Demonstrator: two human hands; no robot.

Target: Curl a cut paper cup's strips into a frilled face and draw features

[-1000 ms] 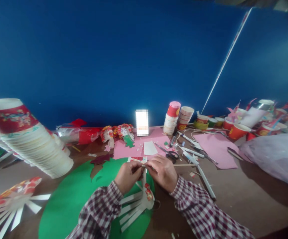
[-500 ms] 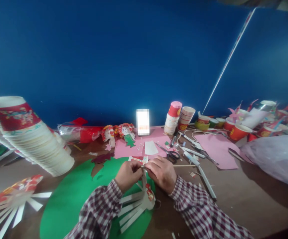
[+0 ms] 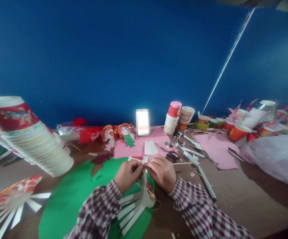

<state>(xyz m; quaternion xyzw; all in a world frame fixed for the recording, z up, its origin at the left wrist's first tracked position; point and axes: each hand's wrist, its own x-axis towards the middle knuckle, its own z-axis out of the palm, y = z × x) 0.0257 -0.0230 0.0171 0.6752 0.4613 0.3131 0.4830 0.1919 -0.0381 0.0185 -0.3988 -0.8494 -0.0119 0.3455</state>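
Both my hands meet over a green sheet (image 3: 66,196), pinching one strip of a paper cup cut into strips (image 3: 147,199). My left hand (image 3: 129,174) closes thumb and forefinger on the strip's upper end. Right beside it, my right hand (image 3: 162,172) has its fingers curled over the same end, so the tip is hidden. The cup's other white strips fan out to the lower left, and a red print shows on its side. A second cut-open cup (image 3: 14,199) lies spread out at the far left.
Tall stacked paper cups (image 3: 39,139) lean at the left. Black scissors (image 3: 171,154), pink paper (image 3: 124,149) and a white glue gun (image 3: 198,169) lie beyond my hands. More cup stacks (image 3: 171,119) stand at the back, with a translucent plastic bag (image 3: 278,159) at the right.
Both hands stay nearly in place at the strip's end, with slight finger movement. The strip-cut cup has shifted slightly; the other things stay where they were.
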